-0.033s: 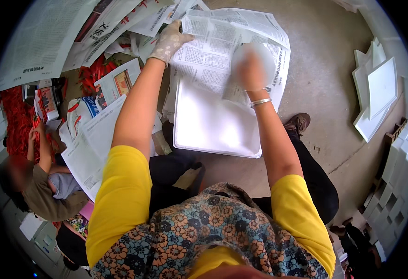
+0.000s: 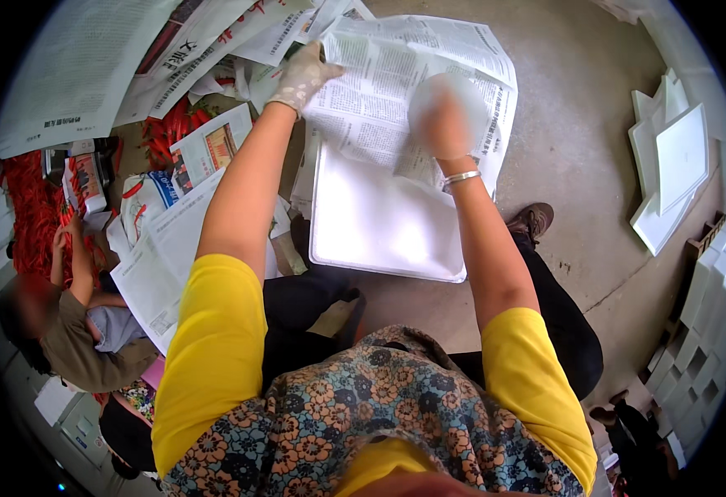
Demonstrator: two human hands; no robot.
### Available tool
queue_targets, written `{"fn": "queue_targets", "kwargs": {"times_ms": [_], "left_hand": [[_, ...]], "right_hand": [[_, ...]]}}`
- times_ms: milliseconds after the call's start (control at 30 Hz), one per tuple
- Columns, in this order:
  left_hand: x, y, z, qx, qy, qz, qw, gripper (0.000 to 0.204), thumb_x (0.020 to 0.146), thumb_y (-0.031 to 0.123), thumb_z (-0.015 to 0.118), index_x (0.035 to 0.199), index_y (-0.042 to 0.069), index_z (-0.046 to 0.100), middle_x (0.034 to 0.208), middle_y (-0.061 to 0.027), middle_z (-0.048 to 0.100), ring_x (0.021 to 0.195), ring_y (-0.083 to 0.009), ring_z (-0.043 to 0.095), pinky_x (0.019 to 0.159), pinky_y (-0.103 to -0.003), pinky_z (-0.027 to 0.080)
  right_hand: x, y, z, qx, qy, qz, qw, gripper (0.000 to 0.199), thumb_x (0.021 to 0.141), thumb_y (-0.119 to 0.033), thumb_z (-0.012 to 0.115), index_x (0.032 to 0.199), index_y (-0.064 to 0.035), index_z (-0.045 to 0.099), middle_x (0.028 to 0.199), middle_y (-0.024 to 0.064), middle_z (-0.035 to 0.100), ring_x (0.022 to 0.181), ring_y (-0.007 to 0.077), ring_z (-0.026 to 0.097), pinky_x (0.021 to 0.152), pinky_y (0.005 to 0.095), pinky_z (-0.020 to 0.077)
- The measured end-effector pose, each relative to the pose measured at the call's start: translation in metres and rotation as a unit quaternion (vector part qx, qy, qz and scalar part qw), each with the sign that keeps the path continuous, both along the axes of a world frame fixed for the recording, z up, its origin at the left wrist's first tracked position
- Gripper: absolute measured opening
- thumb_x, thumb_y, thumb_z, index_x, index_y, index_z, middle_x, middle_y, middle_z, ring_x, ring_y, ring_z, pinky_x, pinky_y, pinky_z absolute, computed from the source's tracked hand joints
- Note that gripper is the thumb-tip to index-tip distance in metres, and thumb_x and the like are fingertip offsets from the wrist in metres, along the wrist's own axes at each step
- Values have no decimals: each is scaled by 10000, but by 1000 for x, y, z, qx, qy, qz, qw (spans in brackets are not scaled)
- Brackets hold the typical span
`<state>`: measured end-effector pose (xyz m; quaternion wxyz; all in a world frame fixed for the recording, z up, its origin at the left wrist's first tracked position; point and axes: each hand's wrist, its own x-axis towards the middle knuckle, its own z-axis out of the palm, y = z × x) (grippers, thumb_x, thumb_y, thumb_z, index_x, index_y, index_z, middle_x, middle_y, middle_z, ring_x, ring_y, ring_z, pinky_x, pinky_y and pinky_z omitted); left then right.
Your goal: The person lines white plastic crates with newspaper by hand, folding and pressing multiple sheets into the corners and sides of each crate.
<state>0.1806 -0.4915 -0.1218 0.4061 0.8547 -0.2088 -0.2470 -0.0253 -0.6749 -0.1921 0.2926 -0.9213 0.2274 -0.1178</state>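
A white foam box (image 2: 379, 224) stands on the floor in front of me, its near part bare and its far part covered by a newspaper sheet (image 2: 371, 91). My left hand (image 2: 303, 79), in a pale spotted glove, is at the sheet's left edge. Its thumb lies over the paper and the fingers curl at the far left corner, closed on the sheet. Over the right part of the newspaper is my right hand (image 2: 444, 120), with a silver bracelet (image 2: 462, 177) at the wrist. A blur hides its fingers, so their grip does not show.
Loose newspapers (image 2: 73, 74) and red chili peppers (image 2: 36, 219) lie to the left. A co-worker (image 2: 89, 331) sits there with hands at the peppers. White foam lids (image 2: 682, 157) are piled on the floor (image 2: 578, 124) at right, with stacked white boxes (image 2: 702, 348) nearer me.
My right hand has shifted very slightly away from me over the newspaper. My left hand keeps its place at the sheet's edge.
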Motion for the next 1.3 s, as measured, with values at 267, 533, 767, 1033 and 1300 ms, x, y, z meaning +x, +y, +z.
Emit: {"fn": "queue_targets", "kwargs": {"times_ms": [267, 533, 767, 1033, 1300], "left_hand": [[-83, -36, -61, 245, -256, -29, 935, 457, 818, 264, 606, 1176, 3, 495, 1063, -244, 566, 1028, -332, 573, 914, -427, 454], [-99, -49, -82, 272, -121, 53, 953, 531, 837, 291, 562, 1277, 44, 395, 1287, -240, 425, 1166, -375, 467, 941, -452, 424], [-135, -33, -85, 205, -359, -234, 880, 618, 849, 383, 578, 1351, 87, 374, 1378, -153, 360, 1301, -292, 289, 1064, -469, 257], [-116, -57, -65, 291, -217, -90, 927, 510, 855, 307, 573, 1290, 74, 442, 1293, -154, 431, 1217, -310, 387, 1008, -418, 341], [-6, -79, -128, -240, 69, 219, 943, 418, 873, 178, 504, 1223, -50, 508, 1108, -205, 614, 1028, -294, 562, 958, -310, 384]], "right_hand": [[6, -11, -19, 59, 83, 26, 994, 639, 815, -92, 559, 1396, -211, 319, 1108, 212, 519, 922, 376, 598, 790, 438, 510], [5, -36, -41, 103, -8, -100, 990, 529, 819, -67, 517, 1326, -147, 390, 824, 186, 620, 776, 353, 613, 748, 436, 482], [40, -15, -48, -60, 28, -89, 994, 542, 794, -166, 582, 1317, -182, 442, 1271, 164, 440, 1170, 362, 423, 982, 481, 349], [30, -30, -79, -83, -14, -15, 996, 535, 849, -293, 547, 1348, -157, 407, 1436, 173, 315, 1295, 378, 335, 1054, 492, 284], [37, -54, -46, 426, -229, -252, 839, 444, 963, -262, 411, 1335, -21, 424, 1084, 140, 621, 848, 208, 628, 785, 325, 479]]}}
